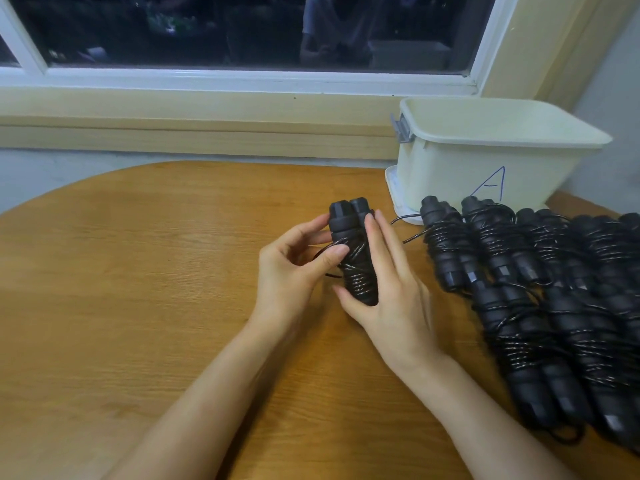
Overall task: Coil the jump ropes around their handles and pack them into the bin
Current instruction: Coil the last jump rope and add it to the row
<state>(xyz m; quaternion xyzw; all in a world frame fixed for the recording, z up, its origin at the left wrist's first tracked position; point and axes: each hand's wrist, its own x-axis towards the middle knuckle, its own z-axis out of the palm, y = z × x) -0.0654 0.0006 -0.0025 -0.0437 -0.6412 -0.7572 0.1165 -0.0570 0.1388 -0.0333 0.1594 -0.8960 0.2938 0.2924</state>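
Black jump rope [353,258]: up off the wood at mid-table, its two handles [348,220] side by side with caps pointing far, and thin cord [358,280] wound round their near half. A loose loop sticks out to the left.
Left hand [294,271]: on the left side of the bundle, fingers curled, thumb pressing the coils and forefinger against the upper handle. It grips the jump rope.
Right hand [388,289]: on the right side, fingers laid up along the handles and thumb hooked under the near end, so it holds the bundle too.
Both hands: close together, one on each side, with only the bundle between them.
Pile [554,306]: a big heap of wound black ropes on the right of the table, running from just in front of the bin down to the near right edge.
Bin [485,161]: cream plastic at the far right, open-topped. A blue letter A [491,185] is on its near wall and a grey latch [401,128] on its left end.
Table [138,271]: rounded, wood-grain top.
Window [242,29]: dark glass in a white frame along the far wall.
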